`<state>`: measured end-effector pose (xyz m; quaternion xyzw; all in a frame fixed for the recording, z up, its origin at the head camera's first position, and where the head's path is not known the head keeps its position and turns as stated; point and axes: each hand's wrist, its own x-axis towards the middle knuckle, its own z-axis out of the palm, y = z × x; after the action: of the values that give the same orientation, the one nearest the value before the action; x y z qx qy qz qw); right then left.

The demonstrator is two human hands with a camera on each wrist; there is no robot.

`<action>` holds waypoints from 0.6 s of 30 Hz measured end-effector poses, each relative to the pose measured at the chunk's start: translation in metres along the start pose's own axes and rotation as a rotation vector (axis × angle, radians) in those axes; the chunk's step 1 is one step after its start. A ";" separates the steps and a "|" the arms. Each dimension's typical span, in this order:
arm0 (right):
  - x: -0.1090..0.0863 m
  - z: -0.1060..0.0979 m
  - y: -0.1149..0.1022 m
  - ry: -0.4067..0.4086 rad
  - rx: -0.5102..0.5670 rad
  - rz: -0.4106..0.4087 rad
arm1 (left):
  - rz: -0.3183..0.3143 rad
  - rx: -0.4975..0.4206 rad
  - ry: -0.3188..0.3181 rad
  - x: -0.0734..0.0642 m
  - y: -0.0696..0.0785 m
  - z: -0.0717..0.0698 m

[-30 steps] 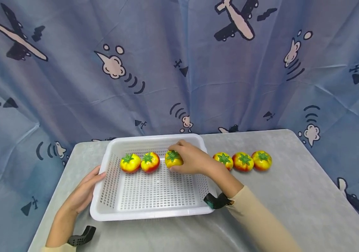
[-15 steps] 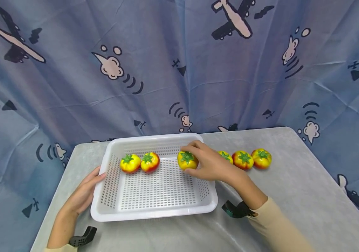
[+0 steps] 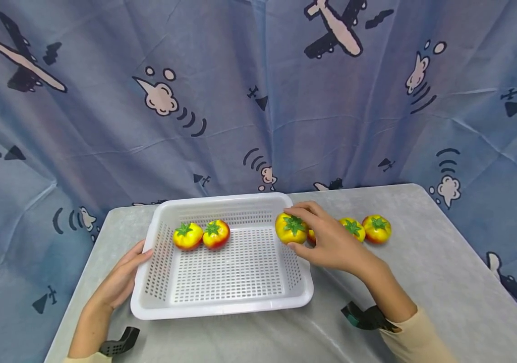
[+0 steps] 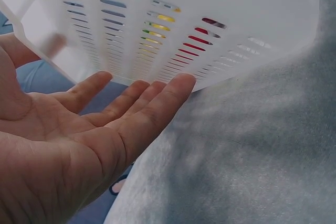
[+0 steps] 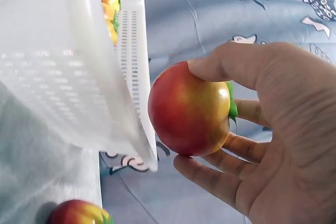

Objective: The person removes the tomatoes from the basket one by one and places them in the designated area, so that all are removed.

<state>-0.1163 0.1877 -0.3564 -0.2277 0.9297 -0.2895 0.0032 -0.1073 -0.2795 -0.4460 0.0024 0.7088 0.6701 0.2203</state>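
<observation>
My right hand [image 3: 331,244] holds a red-and-yellow tomato [image 3: 292,230] with a green star-shaped leaf top, over the right rim of a white perforated basket [image 3: 222,308]. In the right wrist view, the thumb presses one side of the held tomato [image 5: 190,109] while fingers spread along the other. Inside the basket, two similar tomatoes [image 3: 216,234] sit side by side near the back left. My left hand [image 3: 119,277] grips the basket's left side, its thumb at the rim. Extended fingers [image 4: 152,111] touch the slotted outer wall in the left wrist view.
To the right of the basket, more tomatoes [image 3: 377,229] stand in a row on the grey-covered table [image 3: 440,272], partly hidden by my right hand. A blue curtain [image 3: 222,91] printed with airplanes hangs behind the table's back edge.
My right hand has carried its tomato rightward, from inside the basket to over its right rim. My left hand, the basket and the two tomatoes in it have stayed in place.
</observation>
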 end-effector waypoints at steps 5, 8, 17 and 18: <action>-0.014 -0.004 0.009 0.039 -0.005 0.033 | 0.011 -0.014 -0.021 0.001 -0.001 0.001; -0.022 -0.006 0.013 0.062 -0.008 0.047 | 0.015 -0.014 -0.026 0.002 -0.002 0.001; -0.041 -0.005 0.028 0.133 0.002 0.095 | 0.024 -0.003 -0.033 0.001 -0.004 -0.004; -0.042 -0.004 0.030 0.133 0.006 0.098 | 0.021 -0.002 -0.029 0.000 -0.004 -0.004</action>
<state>-0.0915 0.2298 -0.3745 -0.1622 0.9370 -0.3062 -0.0438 -0.1074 -0.2839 -0.4497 0.0191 0.7048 0.6731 0.2234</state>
